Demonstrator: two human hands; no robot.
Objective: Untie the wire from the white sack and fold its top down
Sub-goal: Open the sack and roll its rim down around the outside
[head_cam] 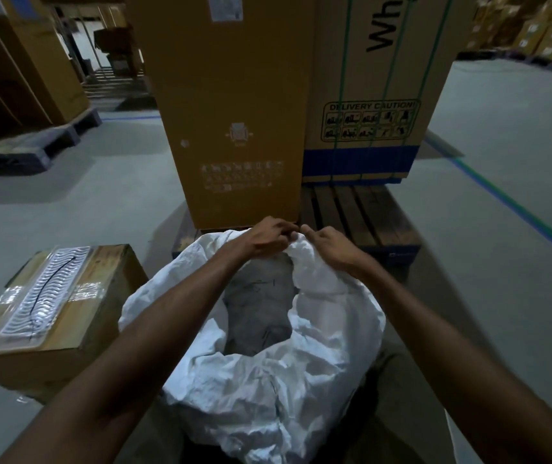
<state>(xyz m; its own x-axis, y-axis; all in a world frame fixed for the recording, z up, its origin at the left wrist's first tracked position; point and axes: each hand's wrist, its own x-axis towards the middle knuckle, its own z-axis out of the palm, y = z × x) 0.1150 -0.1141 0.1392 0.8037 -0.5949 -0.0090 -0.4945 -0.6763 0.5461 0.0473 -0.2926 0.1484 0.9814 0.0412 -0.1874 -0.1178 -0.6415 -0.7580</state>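
Note:
The white sack [304,373] stands on the floor right below me, its mouth open and its top crumpled outward. Grey contents [261,306] show inside. Both arms reach over it to the far rim. My left hand [267,239] pinches the far edge of the sack's top, fingers curled. My right hand [326,244] grips the same edge beside it, fingertips almost touching the left. No wire is visible; it may be hidden under the fingers.
Two tall cardboard boxes [234,105] stand on a wooden pallet [361,209] just beyond the sack. A smaller carton [57,309] with a plastic-wrapped white grid on top sits at the left. More boxes on pallets line the far left and right. Grey floor surrounds.

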